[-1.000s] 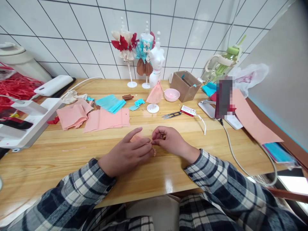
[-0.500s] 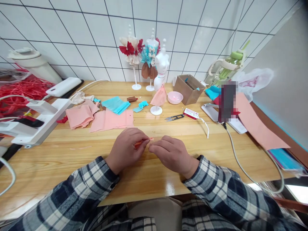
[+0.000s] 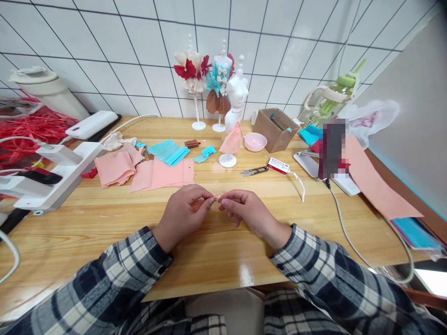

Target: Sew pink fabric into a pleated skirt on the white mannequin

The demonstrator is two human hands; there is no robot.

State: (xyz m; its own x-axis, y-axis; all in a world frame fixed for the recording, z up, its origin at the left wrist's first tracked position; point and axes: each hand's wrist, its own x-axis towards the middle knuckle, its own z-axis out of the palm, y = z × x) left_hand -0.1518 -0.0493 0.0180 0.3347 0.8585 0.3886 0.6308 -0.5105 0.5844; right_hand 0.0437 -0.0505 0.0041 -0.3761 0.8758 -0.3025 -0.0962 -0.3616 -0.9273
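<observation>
My left hand [image 3: 185, 211] pinches a small piece of pink paper [image 3: 217, 197] between thumb and forefinger, with part of it tucked under the fingers. My right hand [image 3: 246, 209] is closed in a pinch at the right end of that piece, its fingertips nearly meeting the left ones. Behind the hands lie pink sheets [image 3: 162, 174] and blue sheets [image 3: 169, 151]. Beyond them a white mannequin [image 3: 238, 95] stands with a pink paper skirt [image 3: 232, 139] around its lower part. Black snips [image 3: 254, 171] lie behind the right hand.
Two dressed mannequins stand by the tiled wall. A pink bowl [image 3: 255, 142], a cardboard box [image 3: 275, 130] and a small labelled box [image 3: 278, 165] are at centre right. A phone on a stand [image 3: 330, 149] is farther right; a power strip [image 3: 63, 177] is left.
My right hand has turned and lifted slightly, its thumb and forefinger now at the pink piece. My left hand stays nearly in place. The view has shifted a little.
</observation>
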